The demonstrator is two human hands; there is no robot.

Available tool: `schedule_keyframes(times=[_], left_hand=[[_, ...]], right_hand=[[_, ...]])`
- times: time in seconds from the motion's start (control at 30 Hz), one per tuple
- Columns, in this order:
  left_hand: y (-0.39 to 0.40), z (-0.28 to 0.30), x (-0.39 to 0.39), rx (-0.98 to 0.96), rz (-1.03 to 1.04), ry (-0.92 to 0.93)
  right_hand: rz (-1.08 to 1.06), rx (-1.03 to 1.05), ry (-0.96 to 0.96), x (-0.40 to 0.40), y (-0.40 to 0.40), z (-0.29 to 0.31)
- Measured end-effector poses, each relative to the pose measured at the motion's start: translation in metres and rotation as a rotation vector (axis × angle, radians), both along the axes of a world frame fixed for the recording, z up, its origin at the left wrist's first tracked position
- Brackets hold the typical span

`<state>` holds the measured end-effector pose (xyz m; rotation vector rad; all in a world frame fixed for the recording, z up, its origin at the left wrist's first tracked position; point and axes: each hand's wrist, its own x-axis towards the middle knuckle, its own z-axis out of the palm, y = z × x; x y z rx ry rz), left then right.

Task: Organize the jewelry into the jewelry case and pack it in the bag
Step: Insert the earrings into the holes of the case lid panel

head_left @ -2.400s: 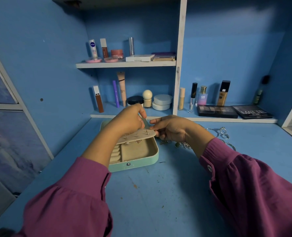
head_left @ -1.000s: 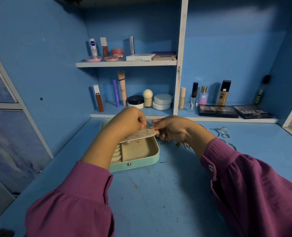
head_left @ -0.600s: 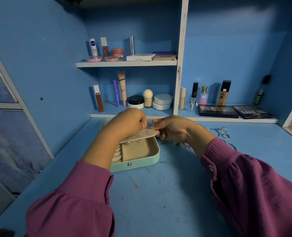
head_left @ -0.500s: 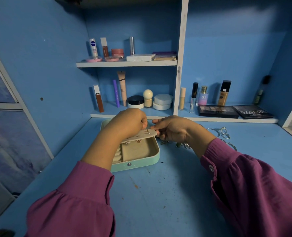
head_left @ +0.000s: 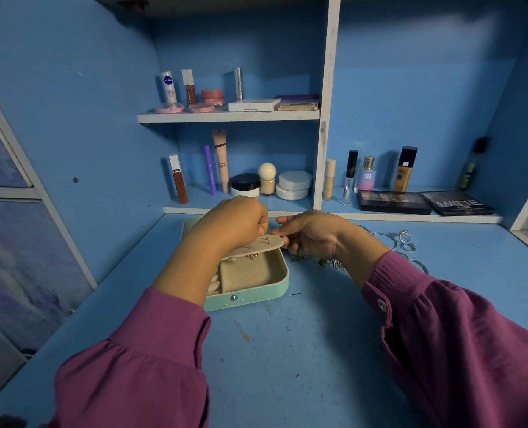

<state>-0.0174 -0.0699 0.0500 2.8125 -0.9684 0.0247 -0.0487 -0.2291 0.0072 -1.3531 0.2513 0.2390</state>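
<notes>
Earring panel: a thin cream padded flap [head_left: 256, 247] held level above the open jewelry case, with small stud posts standing up through it. It looks light and slightly flexible, so it is best held by its free edge with the studs left alone.
Studs: tiny metal posts [head_left: 268, 241] near the panel's right end; probably slippery and easy to drop, needing a fingertip pinch.
Left hand: the left hand [head_left: 234, 222] hangs over the panel with fingers curled down, tips pinched at a post. Whether it holds a backing or the stud itself is too small to tell.
Right hand: the right hand [head_left: 310, 233] pinches the panel's right edge between thumb and fingers, steadying it.
Jewelry case: a mint-green box [head_left: 250, 299] with a beige lining, on the blue desk just below both hands. It has ring rolls at the left, an open compartment in the middle and a snap on the front wall. It looks rigid and light, easy to lift by its sides once closed.
Loose jewelry: silver hoops and chains [head_left: 398, 242] lie on the desk [head_left: 287, 350] to the right of the case, not yet packed. They are likely to tangle.
Bag: none in view.
Shelves: cosmetics and two eyeshadow palettes [head_left: 423, 202] stand behind.
</notes>
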Motion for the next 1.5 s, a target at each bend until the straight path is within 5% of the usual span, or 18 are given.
schedule_keyframes(times=[0.47,1.13,1.5], left_hand=[[0.002,-0.003,0.008,-0.084,0.003,0.053],[-0.004,0.000,0.001,0.036,-0.029,-0.049],[0.057,0.003,0.016,-0.553,0.038,0.256]], right_hand=[[0.016,0.006,0.003,-0.001,-0.002,-0.001],[0.007,-0.026,-0.012,-0.002,0.001,0.000],[0.098,-0.225,-0.150,-0.004,0.001,0.001]])
